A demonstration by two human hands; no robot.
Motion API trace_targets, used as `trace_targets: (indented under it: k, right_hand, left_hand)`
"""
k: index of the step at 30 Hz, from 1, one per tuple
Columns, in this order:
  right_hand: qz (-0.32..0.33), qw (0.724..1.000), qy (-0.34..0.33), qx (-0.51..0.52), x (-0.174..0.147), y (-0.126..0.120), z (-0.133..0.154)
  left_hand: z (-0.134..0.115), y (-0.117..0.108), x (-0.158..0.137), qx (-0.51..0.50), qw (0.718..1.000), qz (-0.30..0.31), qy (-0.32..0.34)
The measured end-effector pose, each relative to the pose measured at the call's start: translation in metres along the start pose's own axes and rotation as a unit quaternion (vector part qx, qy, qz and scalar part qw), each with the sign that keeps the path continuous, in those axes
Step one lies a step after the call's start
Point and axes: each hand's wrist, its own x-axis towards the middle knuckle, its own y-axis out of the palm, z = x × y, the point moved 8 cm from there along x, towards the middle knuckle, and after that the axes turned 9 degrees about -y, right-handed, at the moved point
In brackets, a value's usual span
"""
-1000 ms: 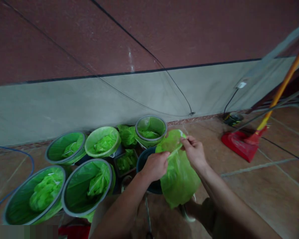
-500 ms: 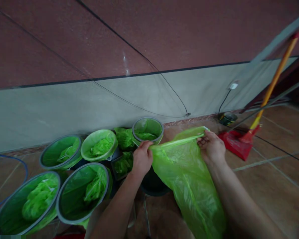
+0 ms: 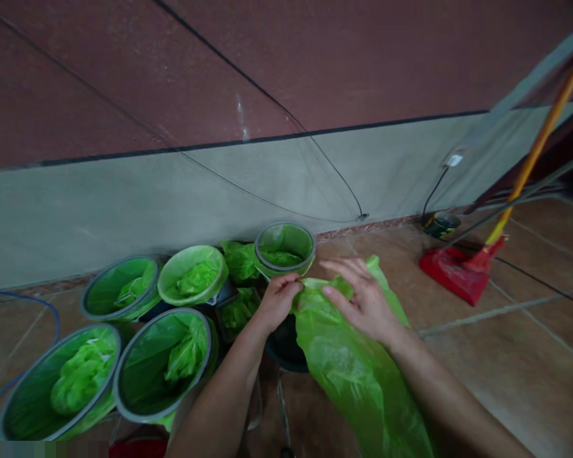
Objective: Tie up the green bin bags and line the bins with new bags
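A thin, translucent green plastic bag [image 3: 358,369] hangs down in front of me, its upper edge bunched and creased. My left hand [image 3: 279,302] pinches the bag's top left corner between thumb and fingers. Across the upper part of the bag, my right hand [image 3: 363,302] has its thumb and fingers apart, with some of the plastic lying between them. Partly behind the bag and my left hand stands a dark bin [image 3: 286,346]; much of it is hidden.
Several bins with green liners stand left, including a large bin [image 3: 160,416] and a round bin [image 3: 286,267] by the wall [image 3: 172,203]. At right, a red dustpan [image 3: 453,273] and yellow-handled broom [image 3: 530,165] stand on the tiled floor [image 3: 501,369]. A blue hose [image 3: 56,318] lies left.
My right hand has let go of the bag's right corner and moved left toward my left hand, its fingers spreading. The stretched top edge has gone slack. My left hand keeps its pinch.
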Motion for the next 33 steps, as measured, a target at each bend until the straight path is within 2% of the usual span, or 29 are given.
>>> trace_targets:
  k: [2,4,6,8,10,14,17,19,21,24,26,28,30,33]
  right_hand:
    - [0.058,0.998,0.001,0.028,-0.002,0.017,0.001]
    - [0.049,0.996,0.039,0.064,-0.007,0.019,-0.011]
    - [0.011,0.989,0.084,0.121,-0.012,0.014,-0.024]
    - [-0.031,0.976,0.127,0.177,-0.016,0.006,-0.033]
    - [-0.065,0.960,0.162,0.217,-0.018,-0.003,-0.039]
    - [-0.156,0.933,0.214,0.244,-0.021,-0.032,-0.054]
    - [-0.234,0.919,0.208,0.238,-0.024,-0.070,-0.062]
    - [-0.267,0.915,0.194,0.232,-0.024,-0.100,-0.063]
    - [-0.257,0.928,0.188,0.193,-0.022,-0.129,-0.059]
    - [-0.151,0.961,0.211,0.101,-0.016,-0.165,-0.052]
    - [-0.095,0.963,0.241,0.072,-0.019,-0.190,-0.054]
    - [-0.091,0.960,0.258,0.060,-0.024,-0.220,-0.059]
    - [-0.096,0.965,0.243,0.034,-0.026,-0.248,-0.061]
    - [-0.050,0.982,0.177,-0.038,-0.020,-0.271,-0.049]
  left_hand:
    - [-0.003,0.005,-0.002,0.026,0.999,0.034,0.010]
    - [-0.005,0.007,-0.004,0.103,0.993,0.040,0.030]
    - [-0.008,0.002,-0.004,0.226,0.972,0.003,0.068]
    - [-0.011,-0.004,-0.003,0.341,0.933,-0.050,0.105]
    - [-0.015,-0.012,-0.002,0.404,0.902,-0.086,0.126]
    - [-0.025,-0.038,0.003,0.420,0.885,-0.148,0.135]
    - [-0.032,-0.060,0.003,0.411,0.879,-0.199,0.136]
    - [-0.036,-0.068,0.003,0.395,0.883,-0.208,0.143]
    - [-0.041,-0.072,0.001,0.367,0.896,-0.194,0.160]
    - [-0.058,-0.071,-0.006,0.337,0.910,-0.136,0.200]
    - [-0.073,-0.068,-0.015,0.356,0.903,-0.085,0.224]
    - [-0.090,-0.065,-0.028,0.404,0.881,-0.049,0.242]
    - [-0.107,-0.061,-0.046,0.461,0.848,-0.019,0.261]
    - [-0.130,-0.043,-0.078,0.543,0.783,0.040,0.299]
